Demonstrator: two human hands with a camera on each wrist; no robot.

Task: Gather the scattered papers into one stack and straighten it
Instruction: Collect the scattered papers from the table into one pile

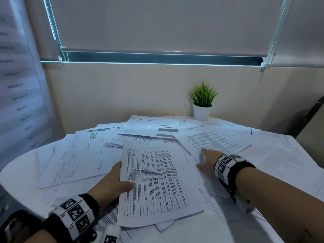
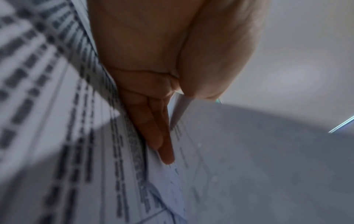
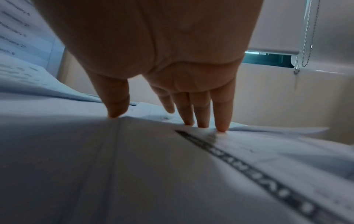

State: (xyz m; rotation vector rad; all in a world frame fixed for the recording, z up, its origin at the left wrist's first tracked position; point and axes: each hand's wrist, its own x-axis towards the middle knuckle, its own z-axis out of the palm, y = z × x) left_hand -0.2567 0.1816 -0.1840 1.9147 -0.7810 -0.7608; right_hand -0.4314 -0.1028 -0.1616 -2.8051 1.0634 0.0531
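Thin white printed papers lie fanned and overlapping all over the round white table, and near its front middle the left hand pinches the left edge of a small stack topped by a ruled table of dense text, thumb on top, fingers straight beneath. To the right, the right hand rests spread and flat, fingertips pressing a loose sheet, holding nothing; behind it stands a spiky green plant in a smooth white pot
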